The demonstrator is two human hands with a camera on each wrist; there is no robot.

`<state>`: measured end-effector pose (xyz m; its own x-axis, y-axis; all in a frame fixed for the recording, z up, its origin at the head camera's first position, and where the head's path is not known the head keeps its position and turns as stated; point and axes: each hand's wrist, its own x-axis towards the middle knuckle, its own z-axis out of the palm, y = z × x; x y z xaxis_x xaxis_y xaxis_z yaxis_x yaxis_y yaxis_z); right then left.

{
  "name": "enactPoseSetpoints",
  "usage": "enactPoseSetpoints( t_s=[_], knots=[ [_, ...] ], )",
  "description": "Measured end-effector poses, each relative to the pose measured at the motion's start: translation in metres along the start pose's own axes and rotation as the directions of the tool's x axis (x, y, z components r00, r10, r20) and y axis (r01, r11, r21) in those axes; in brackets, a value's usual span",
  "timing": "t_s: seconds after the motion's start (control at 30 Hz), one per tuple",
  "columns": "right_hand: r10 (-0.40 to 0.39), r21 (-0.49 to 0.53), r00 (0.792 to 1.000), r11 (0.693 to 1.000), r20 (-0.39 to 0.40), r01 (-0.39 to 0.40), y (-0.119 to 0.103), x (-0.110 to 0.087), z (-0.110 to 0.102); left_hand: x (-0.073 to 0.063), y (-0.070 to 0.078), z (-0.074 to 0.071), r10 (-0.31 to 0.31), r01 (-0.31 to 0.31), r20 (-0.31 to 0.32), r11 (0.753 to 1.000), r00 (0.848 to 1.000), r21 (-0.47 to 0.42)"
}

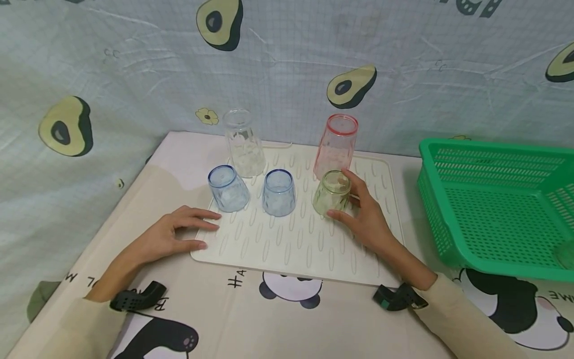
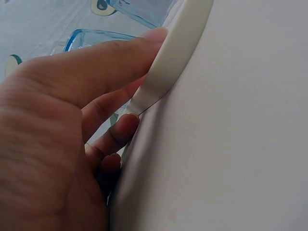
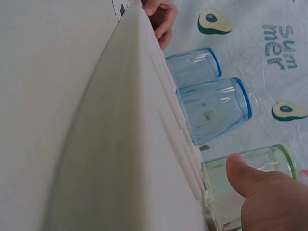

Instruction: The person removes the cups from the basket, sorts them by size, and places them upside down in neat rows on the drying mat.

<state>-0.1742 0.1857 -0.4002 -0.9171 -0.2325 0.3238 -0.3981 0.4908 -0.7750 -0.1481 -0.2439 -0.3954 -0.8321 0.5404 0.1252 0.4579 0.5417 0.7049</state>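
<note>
My right hand (image 1: 367,214) holds a short green glass (image 1: 331,194), thumb on its near side and fingers round its right side. The glass stands upside down on a white ridged drying mat (image 1: 269,254). In the right wrist view, my thumb (image 3: 240,178) lies along the green glass (image 3: 221,178). My left hand (image 1: 175,233) rests its fingertips at the mat's left edge, fingers fairly straight. The left wrist view shows its thumb at the mat's rim (image 2: 178,53). Two short blue glasses, one on the left (image 1: 228,192) and one in the middle (image 1: 279,194), stand on the mat.
Behind these stand a tall clear glass (image 1: 246,149) at the left and a tall pink glass (image 1: 335,149) at the right. A green plastic basket (image 1: 448,239) sits to the right, with a glass (image 1: 566,254) partly visible inside. A printed cloth wall (image 1: 287,75) closes off the back.
</note>
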Motion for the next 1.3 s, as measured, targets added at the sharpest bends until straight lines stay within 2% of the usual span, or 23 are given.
enactPoseSetpoints(
  t_s=[0.3, 0.57, 0.87, 0.97, 1.17, 1.3],
  knots=[
    [0.003, 0.062, 1.0, 0.998, -0.001, -0.003, -0.002, 0.001, -0.004, 0.002, 0.0, 0.0, -0.003, 0.003, 0.006, 1.0, 1.0, 0.015],
    [-0.013, 0.164, 1.0, 0.986, -0.026, 0.017, -0.034, 0.0, -0.011, 0.001, 0.0, -0.001, -0.007, 0.007, 0.006, 1.0, 1.0, 0.002],
    [0.047, 0.189, 0.997, 0.981, -0.058, -0.035, -0.013, 0.002, -0.01, 0.001, 0.0, 0.001, 0.041, -0.041, -0.002, 0.999, 0.999, -0.03],
    [0.034, 0.188, 0.996, 0.982, -0.077, -0.019, -0.024, 0.003, -0.014, 0.001, -0.001, 0.001, 0.049, -0.049, -0.001, 0.998, 0.999, -0.031],
    [-0.021, 0.156, 0.993, 0.987, -0.12, 0.039, -0.066, 0.002, -0.029, 0.001, 0.001, 0.0, 0.044, -0.044, -0.001, 0.999, 0.999, -0.023],
    [-0.045, 0.147, 0.987, 0.987, -0.152, 0.067, -0.067, 0.003, -0.037, 0.0, 0.001, 0.001, 0.041, -0.041, -0.001, 0.999, 0.999, -0.022]
  ],
)
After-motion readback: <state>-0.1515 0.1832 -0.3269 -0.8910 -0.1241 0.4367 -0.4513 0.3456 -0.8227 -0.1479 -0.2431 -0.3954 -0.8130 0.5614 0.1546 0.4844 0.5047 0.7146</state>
